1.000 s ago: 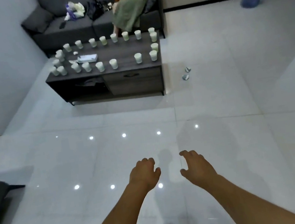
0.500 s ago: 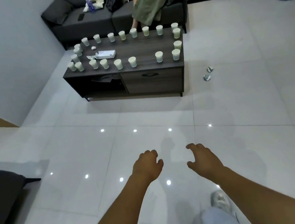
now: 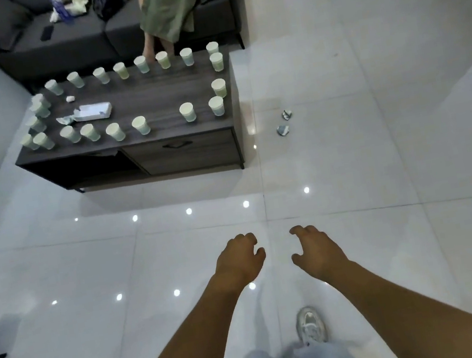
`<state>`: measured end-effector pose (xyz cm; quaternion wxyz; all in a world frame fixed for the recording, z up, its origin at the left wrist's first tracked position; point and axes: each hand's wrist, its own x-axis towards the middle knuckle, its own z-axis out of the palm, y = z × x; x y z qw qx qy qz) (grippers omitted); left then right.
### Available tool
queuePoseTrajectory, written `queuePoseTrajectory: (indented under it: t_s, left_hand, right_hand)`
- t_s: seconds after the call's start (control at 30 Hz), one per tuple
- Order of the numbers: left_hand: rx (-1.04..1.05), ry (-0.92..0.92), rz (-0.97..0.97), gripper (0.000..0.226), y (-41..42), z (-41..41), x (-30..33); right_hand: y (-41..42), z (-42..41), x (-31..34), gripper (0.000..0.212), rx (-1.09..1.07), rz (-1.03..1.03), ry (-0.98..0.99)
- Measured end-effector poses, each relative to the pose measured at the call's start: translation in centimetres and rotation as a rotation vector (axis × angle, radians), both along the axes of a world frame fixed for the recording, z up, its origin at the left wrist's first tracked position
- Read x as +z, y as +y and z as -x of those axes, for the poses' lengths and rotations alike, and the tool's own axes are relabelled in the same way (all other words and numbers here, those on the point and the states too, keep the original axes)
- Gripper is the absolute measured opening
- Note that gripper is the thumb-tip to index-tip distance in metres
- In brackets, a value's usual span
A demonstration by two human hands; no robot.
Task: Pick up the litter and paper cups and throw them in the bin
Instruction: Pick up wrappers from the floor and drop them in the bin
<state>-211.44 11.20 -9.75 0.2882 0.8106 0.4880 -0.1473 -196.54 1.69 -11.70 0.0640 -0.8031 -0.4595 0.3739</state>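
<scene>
Head view: paper cups (image 3: 115, 132) ring the dark surface (image 3: 152, 99) at upper left, a crumpled wrapper (image 3: 65, 120) among them; light, thin-walled, I judge, best pinched at the rim. Low centre, my left hand (image 3: 237, 261) and right hand (image 3: 315, 248) hang loosely curled, holding nothing. Right of the surface, two foil scraps (image 3: 284, 122) lie on the floor (image 3: 380, 154). No bin shows.

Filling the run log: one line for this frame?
phase: approach | left hand: empty | right hand: empty | white paper cups: upright on dark wooden table | crumpled litter: on floor
</scene>
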Motion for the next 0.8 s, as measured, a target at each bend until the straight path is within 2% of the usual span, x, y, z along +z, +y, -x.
queuePoseTrajectory:
  t_s: [0.33,0.53,0.8]
  left_hand:
    - [-0.078,0.03,0.083,0.036,9.6,-14.3,-4.1]
    - [-0.08,0.003,0.114,0.035,19.9,-23.4,-6.2]
    - [-0.084,0.035,0.157,0.039,33.0,-34.3,-6.0]
  right_hand:
    - [7.7,-14.8,-2.9,0.055,-0.122,0.046,0.01]
    - [17.8,-23.7,-4.5,0.055,-0.159,0.05,0.0]
    - [31.6,-34.6,-3.6,0.056,-0.165,0.037,0.012]
